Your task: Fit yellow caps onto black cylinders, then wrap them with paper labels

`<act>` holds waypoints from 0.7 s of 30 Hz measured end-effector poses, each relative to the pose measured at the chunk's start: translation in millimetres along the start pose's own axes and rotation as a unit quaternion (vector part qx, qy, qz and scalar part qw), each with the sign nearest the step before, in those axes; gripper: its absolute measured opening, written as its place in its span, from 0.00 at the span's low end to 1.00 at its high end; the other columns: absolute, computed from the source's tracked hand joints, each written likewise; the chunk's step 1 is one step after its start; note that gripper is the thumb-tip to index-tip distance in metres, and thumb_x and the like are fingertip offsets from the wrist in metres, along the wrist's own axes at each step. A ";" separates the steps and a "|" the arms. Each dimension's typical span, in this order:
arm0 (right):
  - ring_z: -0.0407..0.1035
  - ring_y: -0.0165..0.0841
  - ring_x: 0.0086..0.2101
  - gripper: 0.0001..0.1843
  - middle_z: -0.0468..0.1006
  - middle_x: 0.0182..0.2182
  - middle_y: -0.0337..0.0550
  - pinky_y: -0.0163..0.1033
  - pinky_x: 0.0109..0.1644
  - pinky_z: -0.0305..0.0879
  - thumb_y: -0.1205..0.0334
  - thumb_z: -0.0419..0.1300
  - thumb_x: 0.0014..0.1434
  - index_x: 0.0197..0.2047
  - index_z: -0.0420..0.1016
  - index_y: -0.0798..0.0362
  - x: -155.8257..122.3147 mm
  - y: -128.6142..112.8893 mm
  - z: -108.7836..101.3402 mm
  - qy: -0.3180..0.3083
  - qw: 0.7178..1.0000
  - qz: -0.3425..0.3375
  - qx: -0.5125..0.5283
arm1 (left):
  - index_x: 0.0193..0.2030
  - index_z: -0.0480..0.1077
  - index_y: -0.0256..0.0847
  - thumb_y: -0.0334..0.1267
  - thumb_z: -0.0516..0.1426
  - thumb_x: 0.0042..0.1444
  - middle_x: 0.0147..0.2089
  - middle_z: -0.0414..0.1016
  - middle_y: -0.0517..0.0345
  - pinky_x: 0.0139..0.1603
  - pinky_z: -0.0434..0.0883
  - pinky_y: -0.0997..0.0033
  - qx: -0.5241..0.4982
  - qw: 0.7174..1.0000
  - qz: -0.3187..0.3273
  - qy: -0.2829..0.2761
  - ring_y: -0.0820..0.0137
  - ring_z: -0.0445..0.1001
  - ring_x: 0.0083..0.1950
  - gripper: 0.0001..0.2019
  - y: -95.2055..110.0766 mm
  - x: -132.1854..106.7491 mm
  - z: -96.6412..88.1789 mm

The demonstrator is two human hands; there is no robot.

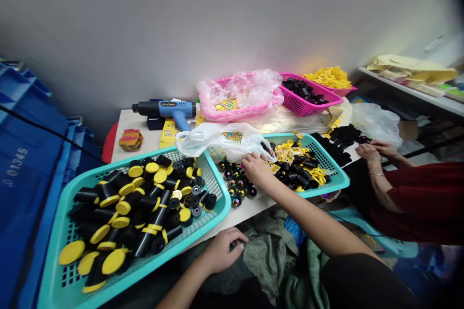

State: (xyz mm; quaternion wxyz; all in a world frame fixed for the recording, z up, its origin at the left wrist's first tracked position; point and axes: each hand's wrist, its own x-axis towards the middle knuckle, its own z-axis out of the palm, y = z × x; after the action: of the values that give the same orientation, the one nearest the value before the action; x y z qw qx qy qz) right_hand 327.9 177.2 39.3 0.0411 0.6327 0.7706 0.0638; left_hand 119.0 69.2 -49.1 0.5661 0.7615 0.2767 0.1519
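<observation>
- At the centre of the view, taken as the clock's hub, the person's right hand reaches over the white counter, fingers bent downward; whether its grip grasps anything cannot be told.
- At 8 o'clock from it, just beside the fingers, small round black plastic cups stand grouped, several containing multicoloured beads.
- At 10 o'clock, a crumpled whitish plastic bag lies close by.
- At 7 o'clock, the left hand is near the counter's front edge, fingers curled toward the thumb; whether its grip is clenched or grasping something is hidden.
- At 8 o'clock, farther out, a turquoise perforated plastic basket bears black cylinders with yellow caps.
- At 3 o'clock, a second turquoise basket contains black cylinders and yellow plastic pieces.
- At 10 o'clock, beyond the bag, lies a blue-and-black heat gun.
</observation>
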 end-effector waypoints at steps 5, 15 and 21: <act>0.62 0.43 0.44 0.11 0.76 0.40 0.52 0.46 0.44 0.51 0.70 0.52 0.60 0.40 0.75 0.52 -3.6 2.3 -8.2 0.014 1.000 -0.002 -0.004 | 0.42 0.76 0.40 0.29 0.52 0.54 0.41 0.77 0.55 0.44 0.70 0.71 -0.003 1.000 -0.009 0.000 0.69 0.74 0.41 0.13 -1.0 0.8 2.4; 0.68 0.40 0.44 0.12 0.77 0.43 0.51 0.43 0.49 0.61 0.62 0.55 0.61 0.46 0.74 0.57 42.1 60.5 -49.3 0.105 0.963 0.066 0.238 | 0.50 0.73 0.46 0.41 0.49 0.64 0.49 0.77 0.54 0.55 0.66 0.65 0.257 0.955 0.143 0.040 0.63 0.73 0.51 0.14 145.5 21.9 -100.5; 0.72 0.36 0.40 0.13 0.76 0.44 0.46 0.43 0.45 0.70 0.57 0.58 0.63 0.46 0.74 0.56 121.9 63.5 -17.3 -0.024 0.953 0.058 0.298 | 0.45 0.74 0.39 0.40 0.63 0.50 0.47 0.77 0.45 0.53 0.65 0.54 0.561 0.812 -0.002 0.163 0.51 0.69 0.53 0.15 128.9 146.7 -168.7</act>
State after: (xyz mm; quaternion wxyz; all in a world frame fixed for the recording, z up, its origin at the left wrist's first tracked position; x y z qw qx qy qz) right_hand 363.1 308.0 68.1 -0.1346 0.6609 0.7157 -0.1813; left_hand 176.8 261.0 113.7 -0.0125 0.9103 0.4037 0.0909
